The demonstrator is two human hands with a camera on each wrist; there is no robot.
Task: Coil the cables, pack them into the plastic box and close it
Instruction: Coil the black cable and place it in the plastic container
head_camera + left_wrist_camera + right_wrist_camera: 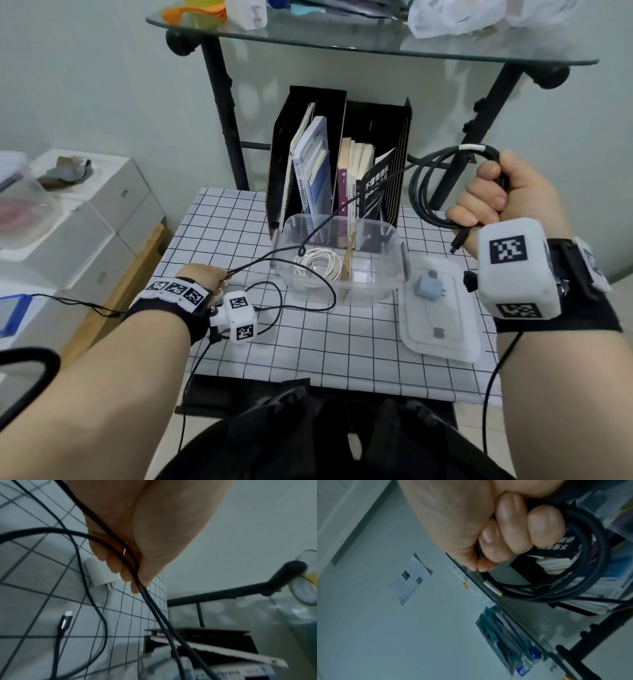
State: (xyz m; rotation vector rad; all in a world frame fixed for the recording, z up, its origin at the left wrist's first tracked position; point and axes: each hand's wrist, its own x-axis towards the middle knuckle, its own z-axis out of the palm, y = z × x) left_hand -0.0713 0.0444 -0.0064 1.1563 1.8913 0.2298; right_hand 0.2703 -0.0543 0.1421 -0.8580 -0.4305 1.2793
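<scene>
Beneath both hands, one white cloth with a black grid; behind the fingers, one black file rack of books under a glass shelf. Between the two hands, one clear rectangular plastic box, open, holding one coiled white cable and a brown slip; just below the right fingers, one frosted white lid lying flat beside the box with one small pale blue plug adapter on top. Raised in the right hand, several loops of one thick black cable, fingers curled tight round the bundle, a white tag on the top loop, a plug end dangling under the fist. Stretched across the box's open mouth to the left hand, the uncoiled remainder, two strands pinched between thumb and fingertips. Under the left fingers, one white charger block and one dark braided connector on the cloth.
</scene>
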